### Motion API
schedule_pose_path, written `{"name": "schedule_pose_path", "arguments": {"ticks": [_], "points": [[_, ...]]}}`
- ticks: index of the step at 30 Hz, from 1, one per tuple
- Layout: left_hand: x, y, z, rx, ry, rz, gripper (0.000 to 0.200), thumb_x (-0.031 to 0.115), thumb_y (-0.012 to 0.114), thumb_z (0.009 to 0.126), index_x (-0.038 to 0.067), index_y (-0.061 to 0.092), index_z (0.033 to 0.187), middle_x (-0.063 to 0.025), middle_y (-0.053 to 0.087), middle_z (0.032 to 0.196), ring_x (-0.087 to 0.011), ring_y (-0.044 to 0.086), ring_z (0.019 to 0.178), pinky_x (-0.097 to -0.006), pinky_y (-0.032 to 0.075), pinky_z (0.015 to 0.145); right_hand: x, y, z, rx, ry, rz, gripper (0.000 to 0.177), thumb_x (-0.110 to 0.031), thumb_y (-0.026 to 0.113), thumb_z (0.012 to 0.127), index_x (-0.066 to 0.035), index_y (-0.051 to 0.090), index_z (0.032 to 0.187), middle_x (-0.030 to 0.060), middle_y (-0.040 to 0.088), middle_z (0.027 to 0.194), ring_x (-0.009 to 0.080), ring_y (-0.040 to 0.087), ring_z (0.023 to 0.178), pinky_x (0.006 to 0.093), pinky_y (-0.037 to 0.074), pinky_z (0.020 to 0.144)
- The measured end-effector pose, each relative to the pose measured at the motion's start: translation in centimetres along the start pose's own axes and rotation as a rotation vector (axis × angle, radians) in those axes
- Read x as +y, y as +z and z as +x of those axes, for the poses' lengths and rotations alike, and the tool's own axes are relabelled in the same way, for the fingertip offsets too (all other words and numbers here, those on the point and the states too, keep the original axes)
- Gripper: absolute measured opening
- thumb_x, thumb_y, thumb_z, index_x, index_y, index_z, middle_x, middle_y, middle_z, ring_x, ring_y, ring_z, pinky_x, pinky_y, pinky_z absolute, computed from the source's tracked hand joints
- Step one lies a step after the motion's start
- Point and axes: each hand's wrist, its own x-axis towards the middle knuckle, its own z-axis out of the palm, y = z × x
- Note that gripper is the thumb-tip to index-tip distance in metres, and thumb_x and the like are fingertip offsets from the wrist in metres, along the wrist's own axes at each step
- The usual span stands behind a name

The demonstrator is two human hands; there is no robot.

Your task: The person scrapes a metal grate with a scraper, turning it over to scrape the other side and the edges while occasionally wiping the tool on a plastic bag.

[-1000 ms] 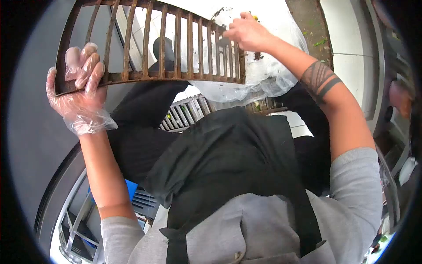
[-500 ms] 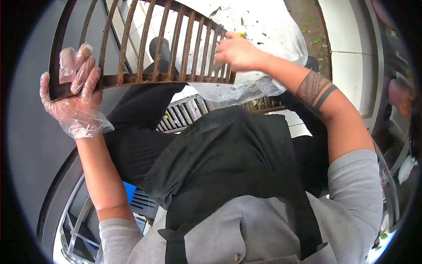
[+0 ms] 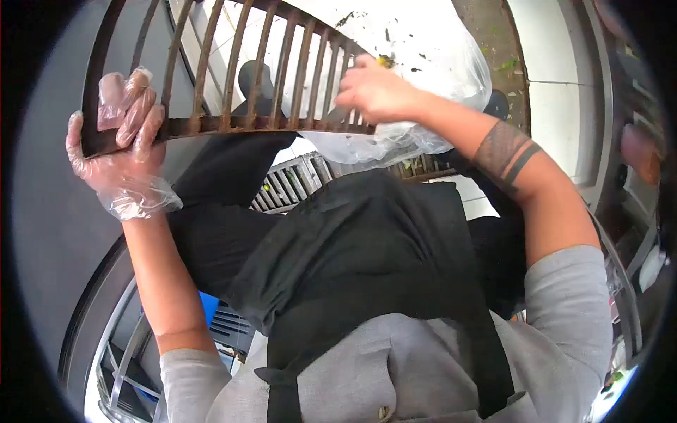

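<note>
A rusty brown drain grate (image 3: 233, 125) is held up tilted in front of me, its bars running across the top left. My left hand (image 3: 127, 141), in a clear plastic glove, is closed around its near left corner, fingers through the end gap. My bare right hand (image 3: 377, 92) is closed at the far right end, against the bars. From its fingers a flat grey blade (image 3: 337, 114) shows on one side and a yellow end (image 3: 385, 62) on the other, like a scraper; motion blur and the fingers hide the rest.
A clear plastic bag (image 3: 437, 63) with dark debris lies on the floor beyond the grate. An open drain channel (image 3: 493, 42) with leaf bits runs at upper right. More grating (image 3: 289, 185) lies below, between my legs. A grey panel (image 3: 49, 233) stands at left.
My right hand has moved slightly left and down along the bars, with the blade. The grate and my left hand have shifted only a little to the right.
</note>
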Motion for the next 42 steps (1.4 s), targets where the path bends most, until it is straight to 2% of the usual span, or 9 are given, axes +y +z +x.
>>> {"name": "schedule_pose_path", "arguments": {"ticks": [3,6,9,12,26,28,31,33,42], "points": [[-0.3,0.7,-0.3,0.04,-0.008,0.003,0.033,0.024,0.066,0.086,-0.001,0.049,0.098,-0.0143,0.043,0.097,-0.0139,0.04,0.058,-0.0296,0.04,0.051,4.5,-3.2,-0.4,0.085,0.287,-0.011,0.047,0.0,0.065,0.075,-0.019,0.078,0.116,0.0008,0.069,0.095,0.0235,0.064,0.104,0.0508,0.037,0.105],[-0.4,1.0,-0.3,0.063,0.009,-0.003,0.034,0.023,0.067,0.086,-0.002,0.049,0.1,-0.0151,0.043,0.098,-0.0138,0.041,0.058,-0.0296,0.04,0.053,6.7,-5.3,-0.2,0.308,0.241,-0.186,0.037,-0.002,0.066,0.079,-0.018,0.078,0.11,0.0005,0.069,0.094,0.0231,0.064,0.101,0.0493,0.036,0.101],[-0.2,0.7,-0.2,0.082,0.008,0.029,0.035,0.022,0.069,0.085,-0.003,0.05,0.102,-0.0156,0.044,0.1,-0.0135,0.042,0.059,-0.0295,0.04,0.055,7.0,-6.5,1.0,0.248,0.325,-0.246,0.03,-0.019,0.07,0.079,-0.018,0.081,0.106,0.0085,0.072,0.086,0.0288,0.069,0.095,0.0486,0.042,0.093],[-0.3,0.3,-0.3,0.048,0.015,0.05,0.037,0.022,0.069,0.085,-0.004,0.051,0.104,-0.016,0.045,0.101,-0.0129,0.042,0.059,-0.0291,0.04,0.053,9.2,-5.7,1.9,0.222,0.267,-0.388,0.018,-0.016,0.064,0.078,-0.018,0.078,0.089,0.0072,0.071,0.082,0.0284,0.069,0.091,0.0491,0.042,0.092],[-0.8,0.6,-0.3,0.092,0.047,0.027,0.036,0.022,0.069,0.086,-0.003,0.05,0.102,-0.0148,0.043,0.101,-0.0127,0.039,0.06,-0.0272,0.037,0.048,8.7,-5.6,2.4,0.044,0.113,-0.202,0.025,-0.016,0.065,0.077,-0.017,0.078,0.099,0.0104,0.073,0.09,0.0302,0.069,0.092,0.0517,0.041,0.094],[-0.9,0.8,-0.3,0.07,0.037,0.018,0.035,0.022,0.069,0.086,-0.003,0.049,0.101,-0.0144,0.042,0.1,-0.0128,0.039,0.06,-0.0271,0.037,0.048,8.3,-5.8,2.3,-0.115,0.16,-0.216,0.027,-0.017,0.066,0.078,-0.019,0.078,0.102,0.008,0.073,0.091,0.0286,0.068,0.095,0.0522,0.04,0.094],[-0.8,0.9,-0.2,0.063,0.023,0.013,0.034,0.022,0.069,0.086,-0.002,0.049,0.1,-0.0138,0.041,0.1,-0.013,0.039,0.061,-0.027,0.037,0.048,7.3,-4.7,1.0,0.168,-0.1,-0.099,0.026,-0.019,0.067,0.079,-0.02,0.078,0.102,0.0064,0.073,0.093,0.0271,0.068,0.099,0.0521,0.04,0.094],[-0.8,0.7,-0.2,0.08,0.022,0.018,0.034,0.022,0.069,0.086,-0.002,0.049,0.099,-0.0136,0.041,0.099,-0.013,0.039,0.061,-0.0271,0.037,0.048,7.2,-4.3,0.7,-0.018,0.026,-0.188,0.023,-0.021,0.069,0.08,-0.02,0.077,0.101,0.0058,0.074,0.097,0.0262,0.068,0.103,0.0519,0.04,0.093],[-0.9,0.5,-0.2,0.063,0.03,-0.007,0.034,0.023,0.07,0.086,-0.002,0.05,0.097,-0.0142,0.042,0.1,-0.0132,0.04,0.06,-0.0279,0.038,0.047,3.2,-2.2,-0.5,0.203,-0.075,-0.061,0.017,-0.005,0.067,0.082,-0.016,0.073,0.094,0.0005,0.06,0.081,0.022,0.064,0.093,0.0449,0.037,0.097]]}}
